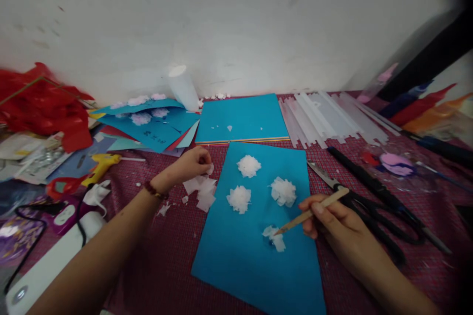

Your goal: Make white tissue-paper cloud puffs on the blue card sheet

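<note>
My right hand [332,221] grips a flat wooden stick [314,210]. Its tip meets a small, partly formed cluster of white paper pieces [278,242] on the blue sheet [254,266]. Three fuller white paper flowers sit higher on that sheet: one at the top [249,166], one at the left [239,199] and one at the right [283,191]. Left of the sheet, my left hand [188,165] is closed, pinching a small piece of thin white paper [210,169]. Just below it lies a loose pile of white paper squares [203,192].
Black-handled scissors [373,211] and a black-handled tool [365,177] lie on the right. Behind are stacked blue sheets [240,113] and translucent strips [325,115]. To the left are a yellow glue gun [99,167], a white power strip [51,266] and red plastic [33,103].
</note>
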### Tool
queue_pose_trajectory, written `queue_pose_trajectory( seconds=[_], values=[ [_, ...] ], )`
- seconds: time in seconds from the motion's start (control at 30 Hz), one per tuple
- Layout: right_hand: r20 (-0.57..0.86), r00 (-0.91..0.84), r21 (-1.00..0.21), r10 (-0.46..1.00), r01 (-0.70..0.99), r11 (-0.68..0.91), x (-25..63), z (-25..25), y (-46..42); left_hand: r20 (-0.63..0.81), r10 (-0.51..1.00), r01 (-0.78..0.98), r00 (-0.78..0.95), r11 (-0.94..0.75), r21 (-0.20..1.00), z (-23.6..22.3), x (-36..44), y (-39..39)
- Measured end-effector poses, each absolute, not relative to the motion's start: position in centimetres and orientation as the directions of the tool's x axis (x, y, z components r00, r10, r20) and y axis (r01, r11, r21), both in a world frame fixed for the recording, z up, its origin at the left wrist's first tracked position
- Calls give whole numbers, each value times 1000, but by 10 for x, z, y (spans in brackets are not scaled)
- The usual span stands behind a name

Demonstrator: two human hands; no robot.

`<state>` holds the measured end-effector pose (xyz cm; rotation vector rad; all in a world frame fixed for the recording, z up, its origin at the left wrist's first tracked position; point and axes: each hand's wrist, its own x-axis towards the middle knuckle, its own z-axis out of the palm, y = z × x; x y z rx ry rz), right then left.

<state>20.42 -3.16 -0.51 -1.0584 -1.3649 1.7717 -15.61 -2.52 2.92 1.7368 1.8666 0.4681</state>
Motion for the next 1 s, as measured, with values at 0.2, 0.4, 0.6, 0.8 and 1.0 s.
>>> queue_pose_trajectory(
  seconds=[0.2, 0.4, 0.6, 0.8, 1.0],
  values=[
    [-166, -428, -966, 888, -112, -234, 204, -5, -30, -67, 996, 765, -57, 87, 639, 71, -142, -44],
    [-123, -411, -956, 903, -194, -218, 202, 4, -30, 256, 967, 904, 18, -125, 409, 68, -71, -84],
    [-94, -404, -976, 910, -141, -164, 203, 7, -30, 427, 862, 881, 273, -402, 249, 19, -14, -106],
    [-55, -420, -991, 906, -88, -101, 203, 11, -28, 265, 934, 838, 240, -337, 429, 17, -12, -112],
    [113, -561, -993, 820, -43, 107, 197, 20, -42, 229, 956, 856, 182, -269, 442, 26, -14, -112]
  ],
)
